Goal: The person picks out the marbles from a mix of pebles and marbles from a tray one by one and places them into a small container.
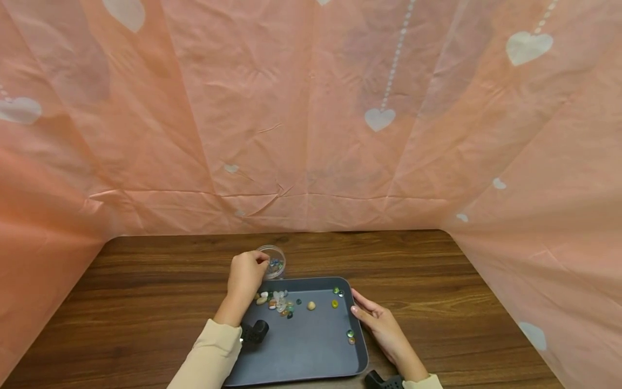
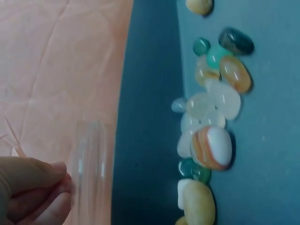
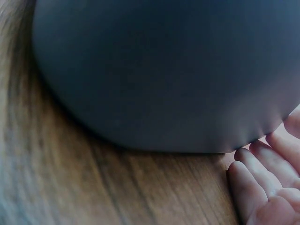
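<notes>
Over the mouth of a clear plastic jar (image 1: 273, 273) my left hand (image 1: 245, 275) has thumb and fingertips drawn together. The left wrist view puts these fingertips right above the jar's rim (image 2: 93, 164); I cannot tell whether something small sits between them. Small bluish glass pieces (image 1: 276, 265) lie inside the jar. My right hand (image 1: 384, 327) grips the right side of a dark grey tray (image 1: 306, 346), thumb at the rim. In the right wrist view its fingers (image 3: 251, 187) touch the tray's outer wall. Polished stones (image 2: 213, 147), white, amber and green, cluster in the tray's far left.
A round beige stone (image 1: 311, 306) lies apart in the tray. Along its right side are a yellow piece (image 1: 335, 304) and several green or amber glass marbles (image 1: 350, 334). The wooden table (image 1: 160, 292) is bordered by a pink curtain (image 1: 311, 135) with white hearts.
</notes>
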Demonstrator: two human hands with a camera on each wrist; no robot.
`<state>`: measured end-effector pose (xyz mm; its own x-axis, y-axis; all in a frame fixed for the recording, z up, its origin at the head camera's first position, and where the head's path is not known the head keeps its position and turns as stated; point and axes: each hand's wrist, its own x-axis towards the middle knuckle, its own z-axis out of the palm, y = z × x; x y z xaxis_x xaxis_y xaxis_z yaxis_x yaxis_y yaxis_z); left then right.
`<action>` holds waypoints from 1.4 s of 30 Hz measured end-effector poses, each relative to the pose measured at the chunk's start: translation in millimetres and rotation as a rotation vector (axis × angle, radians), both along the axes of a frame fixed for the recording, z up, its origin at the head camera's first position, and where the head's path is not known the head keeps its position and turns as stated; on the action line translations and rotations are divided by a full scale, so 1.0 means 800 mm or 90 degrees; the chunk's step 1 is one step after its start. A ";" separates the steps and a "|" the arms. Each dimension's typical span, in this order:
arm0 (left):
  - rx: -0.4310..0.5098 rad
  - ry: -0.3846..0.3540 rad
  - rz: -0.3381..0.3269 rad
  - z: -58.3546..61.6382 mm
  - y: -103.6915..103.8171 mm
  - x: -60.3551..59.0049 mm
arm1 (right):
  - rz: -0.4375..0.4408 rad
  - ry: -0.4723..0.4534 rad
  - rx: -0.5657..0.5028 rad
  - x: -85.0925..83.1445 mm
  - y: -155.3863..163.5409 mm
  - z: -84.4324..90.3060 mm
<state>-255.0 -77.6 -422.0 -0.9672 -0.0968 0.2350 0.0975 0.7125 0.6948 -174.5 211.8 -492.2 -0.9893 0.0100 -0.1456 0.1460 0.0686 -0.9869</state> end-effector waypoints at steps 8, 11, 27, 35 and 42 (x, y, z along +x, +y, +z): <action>0.178 -0.045 -0.037 -0.001 0.019 0.021 | 0.002 0.001 -0.002 0.001 0.002 0.001; 0.261 -0.079 -0.079 -0.007 0.036 0.033 | 0.003 0.004 0.003 0.000 0.003 0.002; 0.457 -0.231 -0.306 -0.040 0.118 0.094 | 0.030 0.005 -0.001 -0.001 0.004 0.003; 0.410 -0.211 -0.299 -0.055 0.135 0.104 | 0.036 0.013 0.004 0.000 0.002 0.004; 0.348 -0.197 -0.266 -0.063 0.148 0.111 | 0.034 0.012 -0.004 0.002 0.003 0.005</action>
